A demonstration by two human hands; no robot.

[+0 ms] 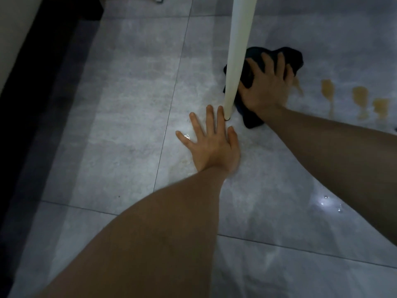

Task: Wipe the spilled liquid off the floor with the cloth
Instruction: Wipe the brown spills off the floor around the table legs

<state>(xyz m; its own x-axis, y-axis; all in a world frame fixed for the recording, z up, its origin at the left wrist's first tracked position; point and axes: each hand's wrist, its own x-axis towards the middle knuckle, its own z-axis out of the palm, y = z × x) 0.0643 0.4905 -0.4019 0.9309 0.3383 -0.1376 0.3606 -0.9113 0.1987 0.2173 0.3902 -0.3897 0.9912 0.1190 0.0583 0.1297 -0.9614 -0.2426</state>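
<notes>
A dark cloth lies crumpled on the grey tiled floor, just right of a white table leg. My right hand presses down on it with fingers spread over the fabric. To the right of the cloth, brownish spilled liquid sits in several puddles with thin trails running toward me. My left hand lies flat on the floor with fingers apart, its fingertips next to the foot of the leg, holding nothing.
The white table leg rises from the floor between my two hands and hides part of the cloth. A dark skirting strip and wall run along the left. A wet, shiny patch glints at lower right.
</notes>
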